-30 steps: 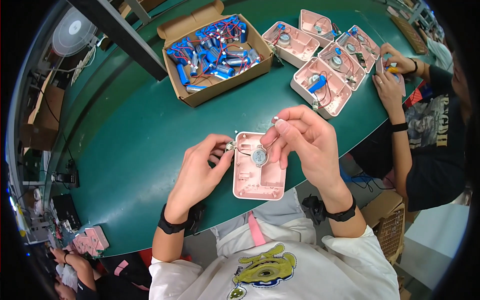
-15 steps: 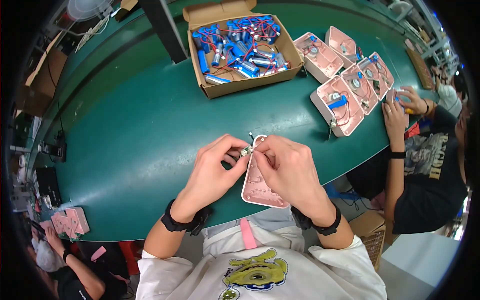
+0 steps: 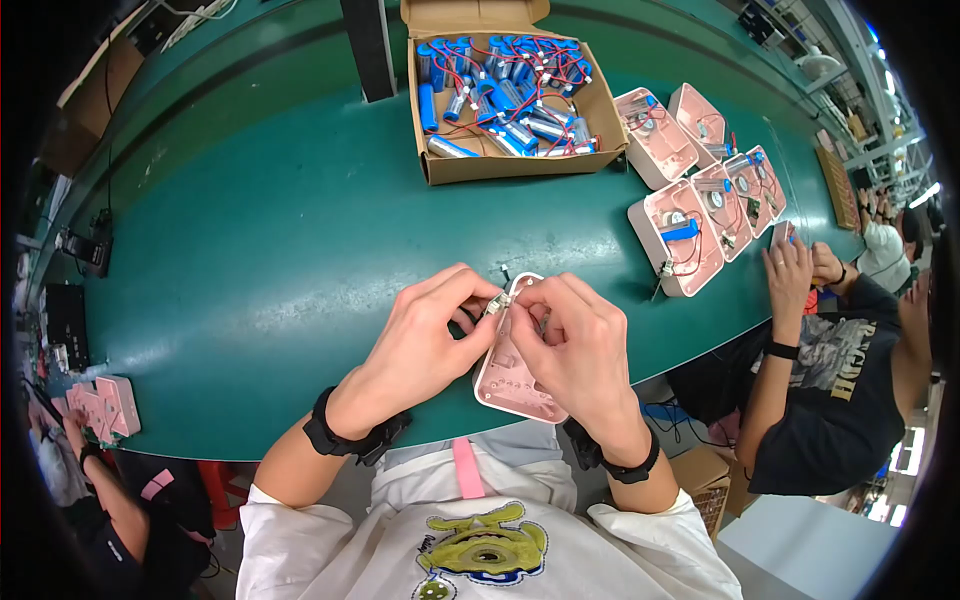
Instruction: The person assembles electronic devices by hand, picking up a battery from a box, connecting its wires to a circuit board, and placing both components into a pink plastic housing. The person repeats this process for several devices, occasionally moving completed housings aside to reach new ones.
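Note:
Over the near edge of the table, my left hand (image 3: pixel 412 325) pinches a small circuit board (image 3: pixel 496 303) with pale connectors between thumb and forefinger. My right hand (image 3: pixel 580 335) is closed in a pinch right beside the board; whatever its fingertips hold is too small and covered to make out. Beneath both hands lies a pink plastic shell (image 3: pixel 515 385), inner side up, with small posts and holes showing. My right fingers cover much of its upper part. A short dark piece (image 3: pixel 505 272) with a pale tip sticks out past the shell's far end.
An opened cardboard box (image 3: pixel 520 170) full of blue battery cells with red wires stands at the back. Several pink housings (image 3: pixel 650 250) with cells and wires sit at right, near a co-worker's hands (image 3: pixel 792 268). More pink parts (image 3: pixel 118 405) lie far left. A dark post (image 3: pixel 369 50) rises behind.
The view has shifted, so the box and housings appear farther right. My hands keep the same pinch at the board, and the pink shell has slid slightly beneath them.

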